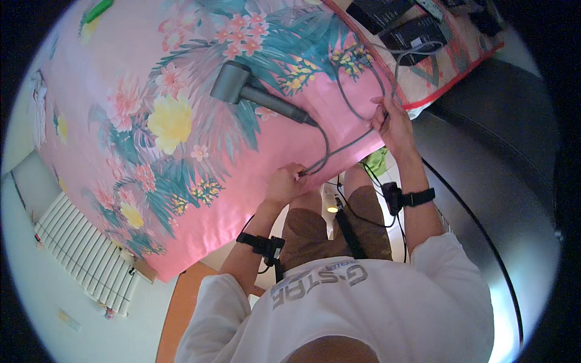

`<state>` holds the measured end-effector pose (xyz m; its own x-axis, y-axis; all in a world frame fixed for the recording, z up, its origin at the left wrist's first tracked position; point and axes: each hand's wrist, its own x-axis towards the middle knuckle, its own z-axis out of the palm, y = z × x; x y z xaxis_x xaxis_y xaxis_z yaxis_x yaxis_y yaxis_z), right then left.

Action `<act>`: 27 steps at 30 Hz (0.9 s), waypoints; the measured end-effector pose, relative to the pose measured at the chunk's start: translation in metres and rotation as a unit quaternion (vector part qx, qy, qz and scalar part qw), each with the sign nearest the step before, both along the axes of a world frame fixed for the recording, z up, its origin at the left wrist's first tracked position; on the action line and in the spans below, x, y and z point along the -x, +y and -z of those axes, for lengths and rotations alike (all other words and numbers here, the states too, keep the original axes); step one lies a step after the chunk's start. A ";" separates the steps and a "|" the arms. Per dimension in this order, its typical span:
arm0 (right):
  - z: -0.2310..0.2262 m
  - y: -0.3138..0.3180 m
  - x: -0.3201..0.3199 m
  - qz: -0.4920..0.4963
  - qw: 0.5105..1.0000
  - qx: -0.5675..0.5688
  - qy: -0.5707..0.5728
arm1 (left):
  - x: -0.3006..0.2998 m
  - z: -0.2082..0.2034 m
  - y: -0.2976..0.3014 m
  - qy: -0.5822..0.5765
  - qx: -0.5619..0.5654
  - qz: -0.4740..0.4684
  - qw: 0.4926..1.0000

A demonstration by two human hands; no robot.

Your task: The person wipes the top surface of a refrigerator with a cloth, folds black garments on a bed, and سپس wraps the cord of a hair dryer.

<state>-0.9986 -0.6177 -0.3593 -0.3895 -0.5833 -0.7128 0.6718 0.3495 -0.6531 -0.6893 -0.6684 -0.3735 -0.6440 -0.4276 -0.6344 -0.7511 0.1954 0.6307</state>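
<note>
A dark grey hair dryer (pixel 261 97) lies on the pink flowered cloth (pixel 224 181), its head toward the far left and its handle pointing right and nearer to me. From the handle's end a grey cord (pixel 328 145) bends round to my left hand (pixel 287 183), whose closed fingers pinch it at the cloth's near edge. The cord then runs up right to my right hand (pixel 394 126), which is also closed on it. Beyond the right hand, more cord loops over the cloth and onto the bag at the far right. The plug is not clearly visible.
A red-edged patterned bag (pixel 426 88) with dark flat boxes (pixel 417 39) lies at the far right. A black leather-like seat (pixel 484 145) stands on the right, crossed by a black cable (pixel 478 221). A white radiator (pixel 88 254) is at the left wall; a green object (pixel 100 9) lies far left.
</note>
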 end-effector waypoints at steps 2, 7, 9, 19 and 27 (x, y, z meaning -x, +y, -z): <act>0.022 0.008 0.007 0.040 0.999 0.004 0.023 | 0.003 0.009 -0.003 0.074 -0.033 -0.010 0.997; 0.008 -0.004 -0.006 -0.066 0.810 -0.256 0.524 | 0.027 -0.007 -0.015 0.090 0.060 -0.037 0.993; -0.034 -0.019 -0.024 -0.068 0.656 -0.160 0.734 | 0.033 -0.016 -0.026 0.085 0.059 -0.039 0.994; -0.015 -0.010 -0.085 -0.590 0.621 0.018 0.516 | 0.045 0.003 -0.067 0.130 0.017 0.072 0.989; -0.012 0.001 -0.059 -0.579 0.676 -0.016 0.456 | 0.063 0.058 -0.117 -0.068 -0.199 -0.428 0.879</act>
<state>-0.9394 -0.6170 -0.3468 0.0278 -0.8635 -0.5036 -0.7413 0.3202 -0.5899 -0.7523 -0.7853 -0.4315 -0.1003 -0.4457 -0.8896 -0.5900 -0.6933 0.4139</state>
